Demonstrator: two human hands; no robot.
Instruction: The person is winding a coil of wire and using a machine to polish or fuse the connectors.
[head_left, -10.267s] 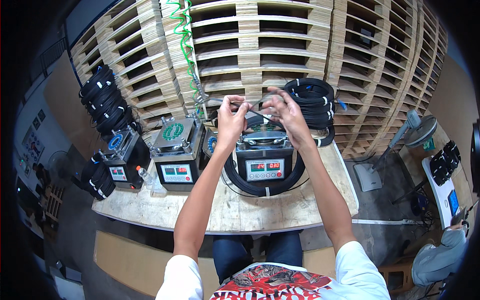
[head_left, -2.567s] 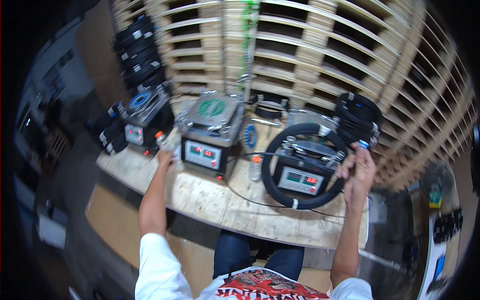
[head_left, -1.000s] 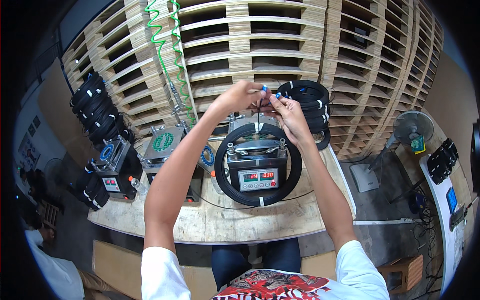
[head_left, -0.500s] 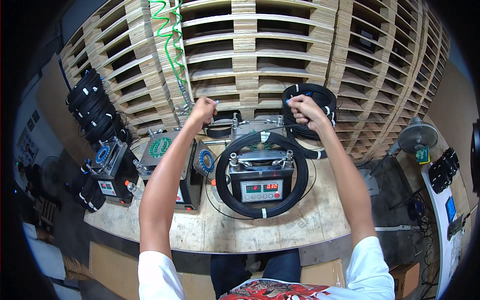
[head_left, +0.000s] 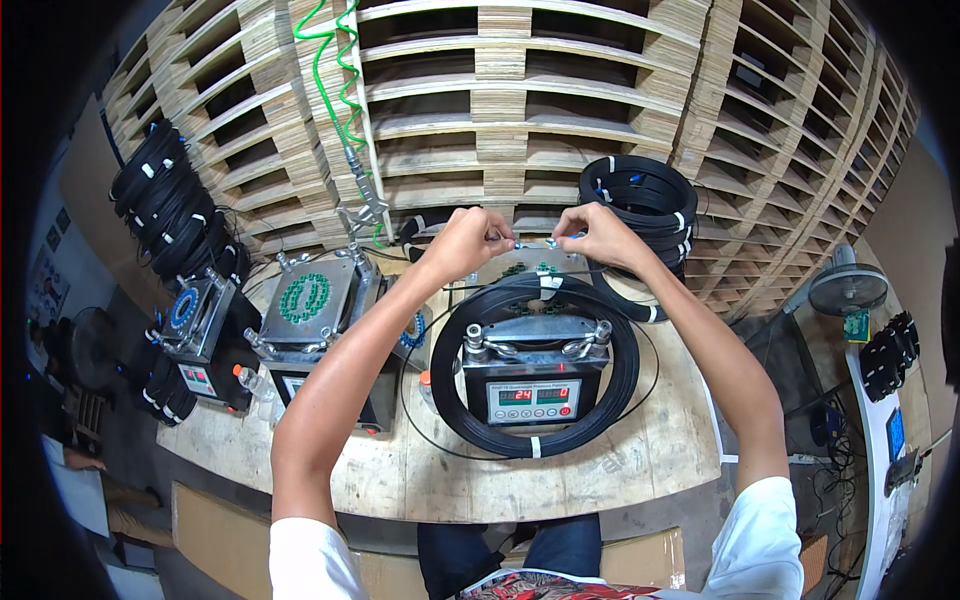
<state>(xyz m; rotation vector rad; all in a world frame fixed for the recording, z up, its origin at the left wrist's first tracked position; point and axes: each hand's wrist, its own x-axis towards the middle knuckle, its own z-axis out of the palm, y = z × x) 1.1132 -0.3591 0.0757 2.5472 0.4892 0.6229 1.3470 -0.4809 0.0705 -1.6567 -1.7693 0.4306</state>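
Above the far part of the nearest machine, my left hand (head_left: pixel 474 244) pinches a small blue-tipped cable connector (head_left: pixel 517 245). Facing it, a short gap away, is another blue-tipped connector (head_left: pixel 551 243) between the fingertips of my right hand (head_left: pixel 598 238). Below both hands, a coil of black cable (head_left: pixel 449 410) bound with white ties hangs around the front of a metal-topped machine (head_left: pixel 475 392) with a lit red display. Thin loose black cable loops out on both sides of the coil. Green pieces sit on the machine's top plate, partly hidden by the coil.
Two similar machines, one with a green ring (head_left: pixel 303 299) and one with a blue ring (head_left: pixel 184 308), stand at left. Cable coils are stacked at far left (head_left: pixel 165 200) and behind my right hand (head_left: pixel 640 190). A green spiral hose with an air gun (head_left: pixel 364 195) hangs before wooden pallets.
My hands have come closer together and lower, bringing the two blue-tipped connectors near each other over the machine. The display reading has changed, and the view has shifted slightly.
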